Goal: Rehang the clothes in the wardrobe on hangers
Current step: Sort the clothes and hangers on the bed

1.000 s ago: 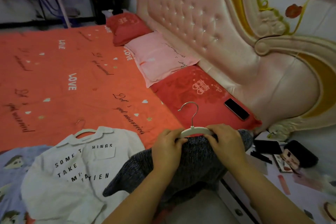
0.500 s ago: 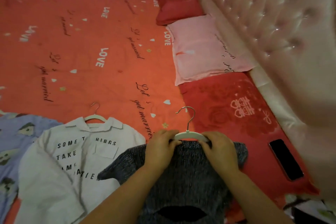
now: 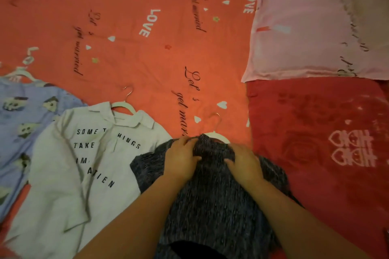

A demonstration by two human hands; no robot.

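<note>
1. The sweater (image 3: 210, 206) lies flat on the bed, right in front of the person.
2. The left hand (image 3: 181, 159) and right hand (image 3: 243, 161) sit close together at the sweater's neck. Both have fingers curled into the grey knit and bunch it up.
3. A moment ago both hands held the white bar of the hanger (image 3: 220, 135). Now the neck is pulled up over the bar, and only a bit of white and the hook poke out past the neck.
4. So I think the hanger is nearly in. The shoulders may still need fixing, then this one can go to the wardrobe.
5. Just left of the sweater is a white shirt (image 3: 88, 164) on a second hanger (image 3: 124, 105). Further left is a blue shirt (image 3: 27, 115).
6. Right of the sweater is a red pillow (image 3: 315, 143).
7. Beyond the sweater spreads the orange bed cover (image 3: 136, 52). Far off to the right is a pink pillow (image 3: 305, 27).
8. No wardrobe shows.
</note>
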